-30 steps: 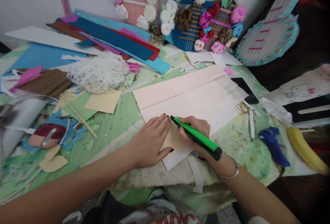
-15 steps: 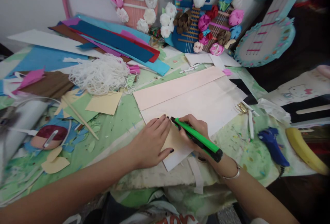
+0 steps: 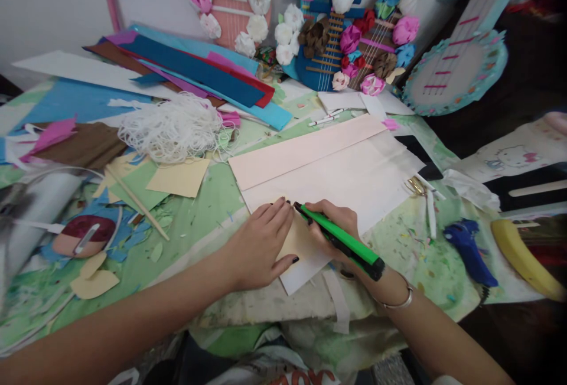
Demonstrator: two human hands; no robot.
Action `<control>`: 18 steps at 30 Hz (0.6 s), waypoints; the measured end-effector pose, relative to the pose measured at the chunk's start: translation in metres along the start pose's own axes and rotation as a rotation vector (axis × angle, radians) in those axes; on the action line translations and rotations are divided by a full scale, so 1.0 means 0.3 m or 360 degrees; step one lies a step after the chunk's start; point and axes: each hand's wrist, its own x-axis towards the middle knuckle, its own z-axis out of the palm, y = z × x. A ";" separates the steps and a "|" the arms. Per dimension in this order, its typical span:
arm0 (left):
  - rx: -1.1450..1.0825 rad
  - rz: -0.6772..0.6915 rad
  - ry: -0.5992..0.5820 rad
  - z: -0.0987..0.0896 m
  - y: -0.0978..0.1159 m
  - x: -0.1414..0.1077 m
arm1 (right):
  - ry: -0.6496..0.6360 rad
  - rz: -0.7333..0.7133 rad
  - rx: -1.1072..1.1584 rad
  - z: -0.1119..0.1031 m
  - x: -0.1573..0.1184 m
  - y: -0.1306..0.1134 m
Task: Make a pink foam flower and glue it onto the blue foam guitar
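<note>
White paper sheets [image 3: 363, 166] lie on the green-stained table cover, with a pale pink strip [image 3: 305, 152] along their far edge. My left hand [image 3: 261, 246] rests flat on the near left part of the paper, its fingers stretched and its thumb apart. A small pale yellow piece [image 3: 295, 243] shows on the paper between my hands. My right hand [image 3: 334, 228] is closed around a green and black cutter [image 3: 341, 237]. The cutter slants, with its dark front end down by my left fingertips. Its blade is too small to make out.
White string [image 3: 172, 128] and coloured paper strips [image 3: 195, 66] lie at the back left. On the right are a blue glue gun [image 3: 469, 249] and a banana [image 3: 522, 258]. Flower-covered paper guitars [image 3: 325, 48] stand at the back.
The back end of the cutter has shifted very slightly down and to the right with my right hand. My left hand stays in place.
</note>
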 end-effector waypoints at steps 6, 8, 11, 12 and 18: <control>0.0004 -0.0005 -0.0014 -0.002 -0.001 0.002 | -0.0004 -0.0079 -0.0040 -0.007 0.000 -0.003; 0.0001 -0.0004 -0.0016 -0.003 0.000 0.002 | 0.0024 -0.0105 -0.0058 -0.010 0.001 -0.006; 0.0000 0.0003 -0.0017 -0.001 0.001 0.003 | 0.0017 -0.0110 -0.0062 -0.010 0.002 -0.008; -0.0001 0.0002 -0.0014 0.000 0.000 0.003 | 0.0010 -0.0111 -0.0060 -0.010 0.001 -0.007; -0.0014 0.0009 0.0000 0.000 -0.003 0.000 | -0.0002 -0.0107 -0.0089 -0.009 -0.016 0.005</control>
